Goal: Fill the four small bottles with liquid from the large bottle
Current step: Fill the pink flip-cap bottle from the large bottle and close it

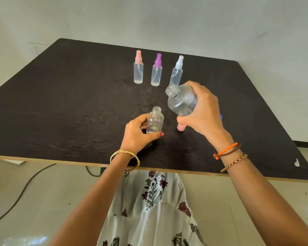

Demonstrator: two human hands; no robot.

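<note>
Left hand point(137, 134) grips the uncapped small bottle point(155, 122); right hand point(201, 110) grips the large bottle point(181, 101) (tilted, mouth open).

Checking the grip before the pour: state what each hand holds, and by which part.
Left hand grips the uncapped small bottle round its lower body. Right hand grips the tilted large bottle round its body, neck free.

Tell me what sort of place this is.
Probably a plain room set up as a makeshift work spot, not a kitchen or lab: a bare dark board table against a blank white wall, and a loose cable on the tiled floor.
</note>
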